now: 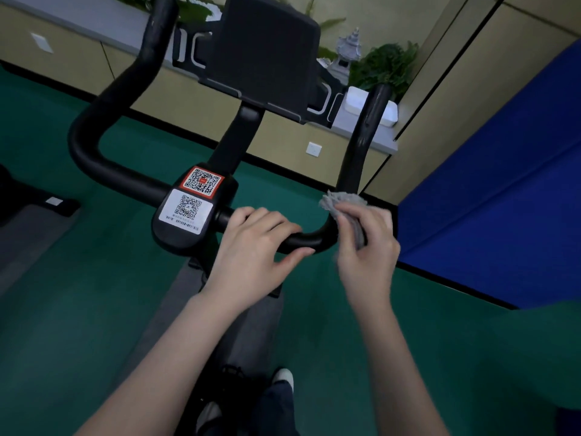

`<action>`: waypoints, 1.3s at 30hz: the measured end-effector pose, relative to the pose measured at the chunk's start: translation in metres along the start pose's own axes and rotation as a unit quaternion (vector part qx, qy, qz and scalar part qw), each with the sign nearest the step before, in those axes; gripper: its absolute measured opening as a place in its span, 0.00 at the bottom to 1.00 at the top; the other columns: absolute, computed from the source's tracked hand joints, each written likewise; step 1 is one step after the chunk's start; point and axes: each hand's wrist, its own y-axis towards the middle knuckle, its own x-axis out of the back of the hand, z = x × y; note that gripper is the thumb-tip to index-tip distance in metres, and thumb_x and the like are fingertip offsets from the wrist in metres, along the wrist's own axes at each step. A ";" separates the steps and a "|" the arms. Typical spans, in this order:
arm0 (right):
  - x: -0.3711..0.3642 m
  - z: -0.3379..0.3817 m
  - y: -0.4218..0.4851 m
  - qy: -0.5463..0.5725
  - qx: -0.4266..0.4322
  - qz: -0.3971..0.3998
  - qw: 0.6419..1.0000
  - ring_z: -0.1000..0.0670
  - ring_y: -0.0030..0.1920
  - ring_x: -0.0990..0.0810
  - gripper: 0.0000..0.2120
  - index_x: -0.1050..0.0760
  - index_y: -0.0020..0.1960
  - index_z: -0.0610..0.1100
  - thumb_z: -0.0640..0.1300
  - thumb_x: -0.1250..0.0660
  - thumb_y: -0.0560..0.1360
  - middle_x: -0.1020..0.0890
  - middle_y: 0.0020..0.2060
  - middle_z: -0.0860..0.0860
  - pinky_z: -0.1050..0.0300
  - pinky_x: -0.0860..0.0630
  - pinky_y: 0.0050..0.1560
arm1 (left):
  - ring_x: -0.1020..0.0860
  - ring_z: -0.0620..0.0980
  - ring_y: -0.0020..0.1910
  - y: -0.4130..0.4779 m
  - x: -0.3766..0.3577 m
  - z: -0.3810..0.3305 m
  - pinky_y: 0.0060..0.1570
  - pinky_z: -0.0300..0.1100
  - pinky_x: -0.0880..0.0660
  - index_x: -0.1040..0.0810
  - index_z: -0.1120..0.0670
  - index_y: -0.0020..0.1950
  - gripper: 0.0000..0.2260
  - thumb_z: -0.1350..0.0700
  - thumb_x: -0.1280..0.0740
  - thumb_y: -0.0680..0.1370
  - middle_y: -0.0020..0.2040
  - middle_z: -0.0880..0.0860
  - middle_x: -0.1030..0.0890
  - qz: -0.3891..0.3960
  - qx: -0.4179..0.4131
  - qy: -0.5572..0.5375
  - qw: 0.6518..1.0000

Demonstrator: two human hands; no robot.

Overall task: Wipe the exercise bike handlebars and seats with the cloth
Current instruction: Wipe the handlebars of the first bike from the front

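The person stands right up against the exercise bike, arms reaching forward over the green floor (63,309). Their left hand (254,247) grips the black handlebars (94,158) just right of the centre clamp, fingers curled over the bar and thumb below it. Their right hand (367,247) holds a bunched grey cloth (341,201), pressing it against the right bend where the bar turns upward. Two QR code stickers (191,199) sit on the clamp, and a dark console (264,55) rises above it. A blue panel (503,199) stands to the right.
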 end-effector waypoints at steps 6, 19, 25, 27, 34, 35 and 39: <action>0.010 0.006 0.050 -0.122 0.103 0.319 0.934 0.52 0.53 0.28 0.07 0.19 0.48 0.41 0.36 0.35 0.77 0.17 0.45 0.52 0.63 0.30 0.54 | 0.22 0.50 0.43 0.000 0.000 0.000 0.52 0.43 0.36 0.18 0.52 0.49 0.16 0.42 0.35 0.74 0.42 0.47 0.20 -0.002 0.009 -0.011 1.000; -0.010 0.032 0.110 -0.239 0.082 0.630 0.734 0.47 0.46 0.19 0.05 0.20 0.46 0.45 0.40 0.34 0.75 0.17 0.42 0.49 0.46 0.21 0.51 | 0.23 0.51 0.43 0.001 0.003 -0.004 0.52 0.42 0.37 0.18 0.52 0.48 0.15 0.41 0.32 0.73 0.40 0.47 0.20 0.012 0.032 -0.022 0.999; 0.003 0.001 0.105 -0.199 0.150 0.465 0.849 0.54 0.47 0.30 0.07 0.19 0.50 0.41 0.39 0.36 0.77 0.21 0.40 0.52 0.63 0.34 0.47 | 0.23 0.50 0.44 0.003 0.003 -0.008 0.54 0.44 0.36 0.18 0.52 0.47 0.20 0.37 0.38 0.74 0.41 0.47 0.20 0.009 0.038 -0.009 0.999; 0.009 -0.011 0.084 -0.133 0.151 0.383 0.902 0.54 0.48 0.30 0.07 0.19 0.50 0.40 0.38 0.35 0.77 0.19 0.43 0.52 0.65 0.35 0.48 | 0.22 0.52 0.45 0.004 0.001 -0.014 0.56 0.46 0.34 0.18 0.54 0.48 0.21 0.38 0.40 0.76 0.42 0.48 0.19 -0.001 0.046 0.016 0.999; 0.004 -0.033 0.035 0.060 0.020 0.045 0.997 0.52 0.50 0.25 0.08 0.20 0.51 0.40 0.32 0.35 0.76 0.24 0.44 0.59 0.70 0.31 0.52 | 0.21 0.54 0.45 0.021 -0.017 -0.042 0.56 0.49 0.29 0.19 0.54 0.54 0.18 0.43 0.39 0.77 0.43 0.51 0.19 0.017 0.067 0.049 0.996; 0.001 -0.032 0.034 0.087 -0.012 0.020 0.996 0.51 0.50 0.24 0.08 0.20 0.51 0.41 0.32 0.35 0.76 0.25 0.45 0.60 0.68 0.29 0.52 | 0.21 0.54 0.44 0.023 -0.020 -0.045 0.54 0.49 0.27 0.19 0.54 0.54 0.17 0.43 0.38 0.77 0.42 0.51 0.19 0.020 0.070 0.052 0.996; -0.004 -0.031 0.016 0.155 -0.078 -0.038 0.984 0.48 0.53 0.22 0.11 0.23 0.51 0.48 0.33 0.35 0.76 0.23 0.47 0.58 0.58 0.26 0.57 | 0.21 0.54 0.35 0.024 -0.026 -0.048 0.44 0.46 0.24 0.20 0.54 0.54 0.17 0.44 0.36 0.75 0.39 0.50 0.19 0.012 0.076 0.073 0.994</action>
